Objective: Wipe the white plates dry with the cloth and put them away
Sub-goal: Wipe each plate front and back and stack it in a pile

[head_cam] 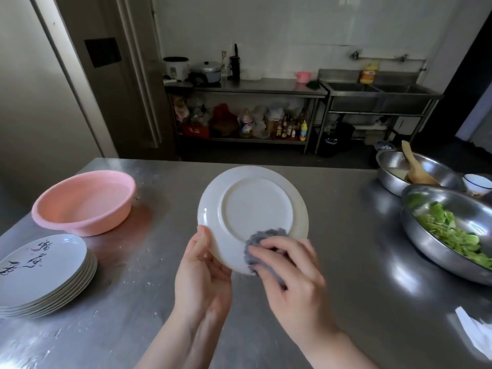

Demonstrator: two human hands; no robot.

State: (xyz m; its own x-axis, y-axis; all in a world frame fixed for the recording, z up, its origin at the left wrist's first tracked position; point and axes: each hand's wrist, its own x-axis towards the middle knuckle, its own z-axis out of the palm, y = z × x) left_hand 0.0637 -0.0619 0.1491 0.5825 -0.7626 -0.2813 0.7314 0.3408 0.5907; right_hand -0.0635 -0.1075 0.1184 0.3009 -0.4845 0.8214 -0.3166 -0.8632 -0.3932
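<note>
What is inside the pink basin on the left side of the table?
The pink basin seems to hold a little clear water; nothing else shows. Its near wall hides the closest part of the bottom.

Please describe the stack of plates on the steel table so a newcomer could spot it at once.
On the steel table, look to the near left edge, in front of the pink plastic basin. The stack of white plates sits there; unlike the plain held plate, its top plate carries dark brush-written characters.

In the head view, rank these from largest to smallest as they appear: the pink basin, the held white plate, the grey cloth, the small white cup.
1. Pink basin and held white plate: look alike; the plate is nearer, so unranked.
2. Grey cloth.
3. Small white cup.
</note>
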